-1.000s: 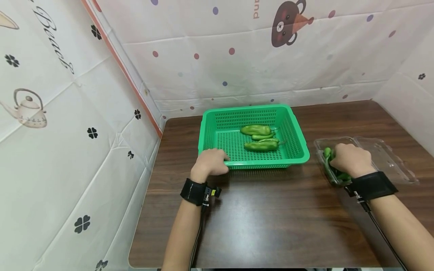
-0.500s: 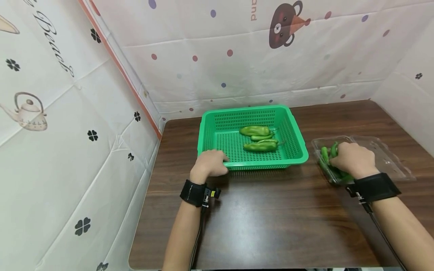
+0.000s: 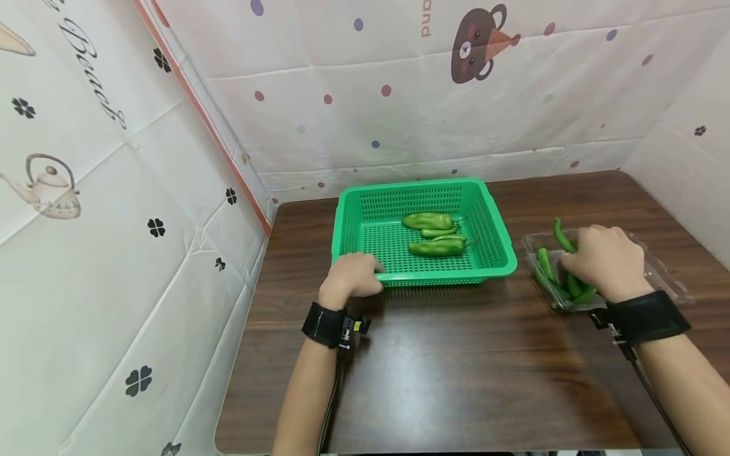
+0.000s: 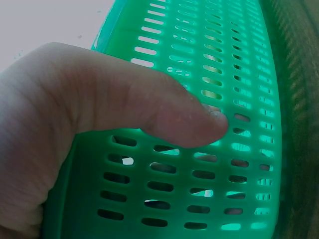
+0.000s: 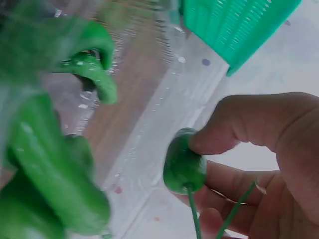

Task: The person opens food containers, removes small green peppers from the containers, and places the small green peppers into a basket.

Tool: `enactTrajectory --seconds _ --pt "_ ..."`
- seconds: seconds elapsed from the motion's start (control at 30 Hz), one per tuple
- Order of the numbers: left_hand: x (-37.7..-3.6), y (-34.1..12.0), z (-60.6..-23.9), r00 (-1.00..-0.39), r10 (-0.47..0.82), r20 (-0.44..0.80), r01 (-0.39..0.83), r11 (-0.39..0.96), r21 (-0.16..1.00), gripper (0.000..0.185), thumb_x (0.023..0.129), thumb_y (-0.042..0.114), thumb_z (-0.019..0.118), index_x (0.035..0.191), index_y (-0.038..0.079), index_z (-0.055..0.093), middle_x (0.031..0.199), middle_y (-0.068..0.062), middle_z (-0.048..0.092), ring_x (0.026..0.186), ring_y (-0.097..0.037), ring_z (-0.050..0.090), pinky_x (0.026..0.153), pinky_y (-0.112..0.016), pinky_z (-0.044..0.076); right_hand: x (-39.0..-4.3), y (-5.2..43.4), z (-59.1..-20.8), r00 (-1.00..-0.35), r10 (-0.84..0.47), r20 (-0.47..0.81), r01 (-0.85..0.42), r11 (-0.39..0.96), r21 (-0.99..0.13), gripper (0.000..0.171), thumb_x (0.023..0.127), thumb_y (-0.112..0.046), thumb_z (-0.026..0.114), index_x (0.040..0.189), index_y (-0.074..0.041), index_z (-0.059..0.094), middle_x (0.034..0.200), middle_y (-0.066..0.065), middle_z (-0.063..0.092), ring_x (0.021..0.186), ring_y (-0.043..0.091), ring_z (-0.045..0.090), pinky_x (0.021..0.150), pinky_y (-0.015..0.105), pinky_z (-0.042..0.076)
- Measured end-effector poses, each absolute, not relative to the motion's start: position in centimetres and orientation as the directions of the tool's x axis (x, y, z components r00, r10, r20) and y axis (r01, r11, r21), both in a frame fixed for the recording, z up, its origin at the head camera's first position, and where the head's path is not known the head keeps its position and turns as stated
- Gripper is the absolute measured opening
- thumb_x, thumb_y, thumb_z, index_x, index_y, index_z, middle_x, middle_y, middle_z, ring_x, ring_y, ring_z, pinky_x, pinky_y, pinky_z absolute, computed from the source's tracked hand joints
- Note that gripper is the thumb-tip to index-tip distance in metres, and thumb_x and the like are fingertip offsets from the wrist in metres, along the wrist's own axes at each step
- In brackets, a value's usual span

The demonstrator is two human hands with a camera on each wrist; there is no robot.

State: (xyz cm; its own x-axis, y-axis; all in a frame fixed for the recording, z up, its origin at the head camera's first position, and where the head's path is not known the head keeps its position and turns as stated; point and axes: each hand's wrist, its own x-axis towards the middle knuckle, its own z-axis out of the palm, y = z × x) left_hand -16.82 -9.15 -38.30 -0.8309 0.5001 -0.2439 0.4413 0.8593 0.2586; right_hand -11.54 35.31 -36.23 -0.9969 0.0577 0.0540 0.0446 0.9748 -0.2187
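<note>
Green and thin, a pepper (image 3: 561, 235) has just come up out of the clear tray (image 3: 656, 269), pinched by the right hand (image 3: 604, 263), apparently near its stem. It hangs above the tray, with bare table between it and the basket (image 3: 502, 253). The left hand (image 3: 350, 275) still grips the basket's near rim.

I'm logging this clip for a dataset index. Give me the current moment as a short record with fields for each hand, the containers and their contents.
left hand: grips the near rim of the green basket, thumb on its outer wall
right hand: pinches a green pepper by its stem end, lifted above the clear plastic tray
basket contents: three green peppers
tray contents: several more peppers
surface: dark wooden table
</note>
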Motion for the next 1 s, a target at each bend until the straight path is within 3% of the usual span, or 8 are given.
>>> enactTrajectory --seconds 0.1,0.23,0.37,0.63,1.0 --pt "-16.8 -9.2 -38.3 -0.833 0.496 -0.246 0.437 0.861 0.258 0.054 0.083 0.01 0.056 0.133 0.026 0.071 0.135 0.0 0.069 0.063 -0.014 0.024 0.056 -0.03 0.02 -12.1 35.0 -35.7 -0.991 0.04 0.125 0.012 0.975 -0.22 0.019 0.087 -0.022 0.063 0.08 -0.005 0.064 0.068 0.012 0.052 0.06 0.029 0.048 0.044 0.039 0.033" --pt "-16.8 -9.2 -38.3 -0.833 0.495 -0.248 0.434 0.862 0.262 0.054 0.084 0.011 0.056 0.133 0.025 0.07 0.135 -0.001 0.069 0.063 -0.014 0.023 0.056 -0.031 0.019 -12.8 34.2 -34.8 -0.98 0.033 0.194 -0.01 0.976 -0.218 0.018 0.087 -0.021 0.063 0.076 -0.006 0.061 0.075 0.015 0.055 0.062 0.031 0.05 0.046 0.041 0.032" --pt "-16.8 -9.2 -38.3 -0.833 0.496 -0.246 0.436 0.862 0.26 0.053 0.084 0.011 0.057 0.133 0.025 0.071 0.134 -0.001 0.069 0.062 -0.014 0.022 0.055 -0.03 0.019 -13.5 32.7 -33.8 -0.971 0.01 0.239 -0.044 0.975 -0.22 0.018 0.086 -0.019 0.064 0.086 -0.001 0.068 0.083 0.018 0.06 0.065 0.032 0.054 0.047 0.044 0.035" --pt "-16.9 -9.1 -38.3 -0.829 0.501 -0.251 0.44 0.859 0.26 0.053 0.084 0.012 0.057 0.134 0.024 0.07 0.134 -0.001 0.069 0.061 -0.014 0.02 0.055 -0.03 0.019 -15.8 29.4 -32.5 -0.965 -0.033 0.258 -0.097 0.966 -0.238 0.031 0.083 -0.015 0.062 0.107 0.001 0.074 0.093 0.02 0.063 0.074 0.035 0.058 0.052 0.048 0.041" --pt "-17.0 -9.2 -38.2 -0.829 0.497 -0.258 0.433 0.861 0.266 0.053 0.084 0.011 0.057 0.133 0.024 0.071 0.133 -0.001 0.07 0.06 -0.013 0.016 0.055 -0.03 0.017 -18.4 26.1 -31.5 -0.96 -0.066 0.271 -0.137 0.958 -0.25 0.03 0.088 -0.017 0.063 0.111 0.0 0.074 0.096 0.02 0.063 0.077 0.036 0.059 0.058 0.052 0.045"
